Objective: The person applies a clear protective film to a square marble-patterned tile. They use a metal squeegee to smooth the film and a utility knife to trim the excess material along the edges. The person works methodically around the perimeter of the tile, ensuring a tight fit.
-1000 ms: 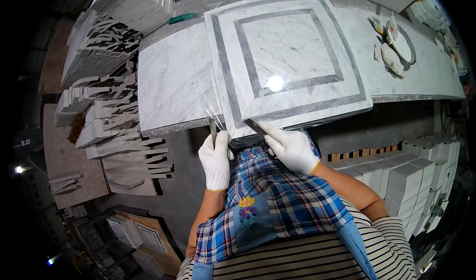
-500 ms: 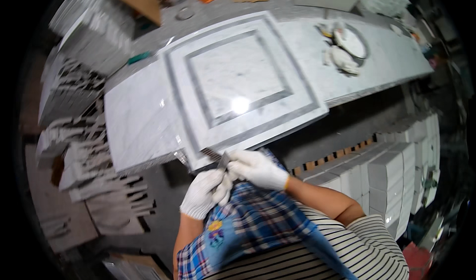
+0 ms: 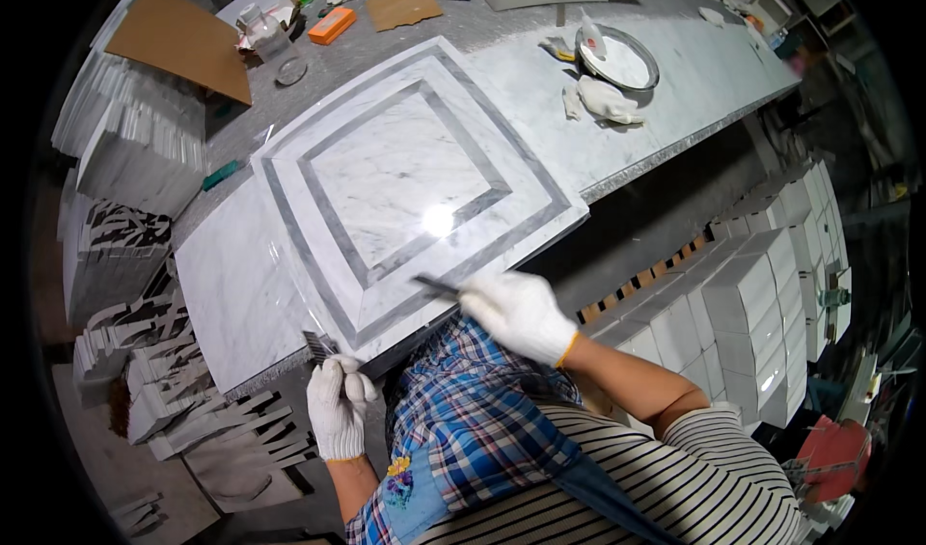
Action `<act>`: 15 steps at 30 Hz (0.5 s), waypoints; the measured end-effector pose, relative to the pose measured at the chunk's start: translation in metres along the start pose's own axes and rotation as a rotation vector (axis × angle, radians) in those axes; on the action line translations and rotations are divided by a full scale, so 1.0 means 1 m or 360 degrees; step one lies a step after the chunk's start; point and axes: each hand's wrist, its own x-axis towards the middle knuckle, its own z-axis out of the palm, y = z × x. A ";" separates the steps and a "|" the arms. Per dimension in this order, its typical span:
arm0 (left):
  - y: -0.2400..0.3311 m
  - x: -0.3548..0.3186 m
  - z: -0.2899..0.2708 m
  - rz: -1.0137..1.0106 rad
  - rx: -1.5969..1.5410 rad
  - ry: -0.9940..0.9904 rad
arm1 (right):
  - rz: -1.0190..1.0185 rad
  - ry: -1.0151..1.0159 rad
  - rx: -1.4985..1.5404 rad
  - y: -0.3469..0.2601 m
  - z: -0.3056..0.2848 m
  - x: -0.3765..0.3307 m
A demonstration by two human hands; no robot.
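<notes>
From my remote view, the square marble panel (image 3: 405,164) lies on the pale surface (image 3: 222,265), its near edge just past the surface's near edge. Its 2 gray bands (image 3: 502,145) read as closed frames with no gap I can make out, so I judge the pattern complete. With 2 tools in use, I take the work as unfinished; how much is left I cannot tell, since the underside is hidden.

At the panel's near left corner, my left hand (image 3: 338,405) has its fingers wrapped around a striped flat tool (image 3: 315,347). My right hand (image 3: 519,318) grasps a slim dark tool (image 3: 436,286), its tip over the near edge; contact I cannot confirm.

Farther out, toward the surface's far right corner, sit a round dish (image 3: 655,74) and a crumpled white cloth (image 3: 610,99). White slabs (image 3: 140,159) stand stacked beyond the left edge.
</notes>
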 end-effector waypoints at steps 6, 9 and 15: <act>0.011 0.000 0.007 0.0096 0.0629 0.0574 | -0.0176 0.0832 -0.0730 0.053 -0.045 0.014; 0.016 0.003 0.006 0.0097 0.0676 0.0616 | -0.0063 0.0918 -0.0879 0.076 -0.047 0.017; 0.029 0.030 0.001 0.0412 0.0729 0.0774 | -0.0225 0.0824 -0.0728 0.046 -0.025 0.001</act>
